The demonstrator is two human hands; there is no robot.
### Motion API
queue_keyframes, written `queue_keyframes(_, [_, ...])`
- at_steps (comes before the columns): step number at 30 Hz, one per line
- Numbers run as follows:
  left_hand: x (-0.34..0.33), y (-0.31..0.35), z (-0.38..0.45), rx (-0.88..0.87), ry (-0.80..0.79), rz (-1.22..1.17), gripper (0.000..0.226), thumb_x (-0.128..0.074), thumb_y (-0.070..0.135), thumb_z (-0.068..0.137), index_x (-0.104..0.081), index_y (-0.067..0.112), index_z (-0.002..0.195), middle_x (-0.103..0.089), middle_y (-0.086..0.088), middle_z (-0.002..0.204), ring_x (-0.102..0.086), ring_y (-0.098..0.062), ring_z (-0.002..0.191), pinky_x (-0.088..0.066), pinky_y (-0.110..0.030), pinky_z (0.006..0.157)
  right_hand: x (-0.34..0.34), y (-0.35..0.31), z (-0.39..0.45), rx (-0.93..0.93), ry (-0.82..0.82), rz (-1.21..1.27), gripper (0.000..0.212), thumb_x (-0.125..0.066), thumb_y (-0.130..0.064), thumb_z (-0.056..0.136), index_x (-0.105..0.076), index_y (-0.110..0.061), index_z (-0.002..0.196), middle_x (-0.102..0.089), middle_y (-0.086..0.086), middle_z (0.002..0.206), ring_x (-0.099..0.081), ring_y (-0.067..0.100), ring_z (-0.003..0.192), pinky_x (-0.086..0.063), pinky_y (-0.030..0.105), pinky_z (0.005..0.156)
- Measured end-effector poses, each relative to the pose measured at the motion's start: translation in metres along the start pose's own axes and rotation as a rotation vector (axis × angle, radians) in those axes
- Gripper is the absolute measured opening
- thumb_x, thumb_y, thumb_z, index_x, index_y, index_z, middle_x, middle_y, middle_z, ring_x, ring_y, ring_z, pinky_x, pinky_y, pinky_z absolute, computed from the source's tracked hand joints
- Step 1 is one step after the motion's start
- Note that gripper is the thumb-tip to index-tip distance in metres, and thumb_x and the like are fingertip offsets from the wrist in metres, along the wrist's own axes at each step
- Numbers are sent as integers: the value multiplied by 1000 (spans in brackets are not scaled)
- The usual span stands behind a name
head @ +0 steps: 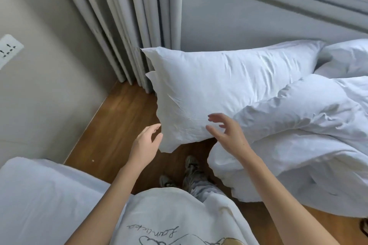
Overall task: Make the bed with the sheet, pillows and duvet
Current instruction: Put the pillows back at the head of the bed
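Reaching hands – white pillow, script-printed shirt

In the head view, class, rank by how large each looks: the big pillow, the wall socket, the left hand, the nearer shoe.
1. Big pillow
2. Left hand
3. Nearer shoe and wall socket: too alike, both partly cut off.

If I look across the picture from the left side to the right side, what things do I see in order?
Wall socket → curtain → left hand → big pillow → right hand → crumpled duvet.
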State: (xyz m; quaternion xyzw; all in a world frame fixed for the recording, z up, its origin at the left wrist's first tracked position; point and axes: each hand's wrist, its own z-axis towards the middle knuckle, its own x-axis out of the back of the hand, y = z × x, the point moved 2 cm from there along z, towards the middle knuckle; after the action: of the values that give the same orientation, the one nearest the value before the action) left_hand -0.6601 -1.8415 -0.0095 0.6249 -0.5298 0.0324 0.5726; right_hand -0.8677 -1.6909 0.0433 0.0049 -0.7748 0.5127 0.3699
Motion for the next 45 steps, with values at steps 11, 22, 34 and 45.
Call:
queue_keyframes(11, [-22,67,109,40,24,47,58,-53,39,96,-30,26,148,-34,0,152,-40,-22,135,-41,-43,104,147,7,168,106,153,-192,31,-69,-25,86,-62,-18,115,-66,-3,111,-60,14,108,-47,36,93])
queue_keyframes(22, [-75,91,212,417,24,-40,132,-58,89,53,19,40,148,-4,-11,161,-16,-36,145,-25,-56,114,233,199,271,-147,87,-637,106,-68,-66,68,-27,-12,150,-28,24,150,-25,40,139,-27,54,111])
queue_keyframes(34, [-100,113,265,442,18,-3,114,-73,63,70,1,36,153,-30,-7,155,-35,-37,137,-35,-50,108,222,259,344,-1,-217,-1039,93,-51,-81,68,-50,-7,125,-54,8,121,-46,28,121,-9,41,114])
queue_keyframes(45, [-89,128,260,345,109,-25,67,-62,32,93,-29,23,151,-48,-9,142,-47,-37,124,-36,-31,87,225,210,351,41,-116,-998,43,-50,-46,96,-53,-8,77,-67,20,82,-63,39,79,-32,36,58])
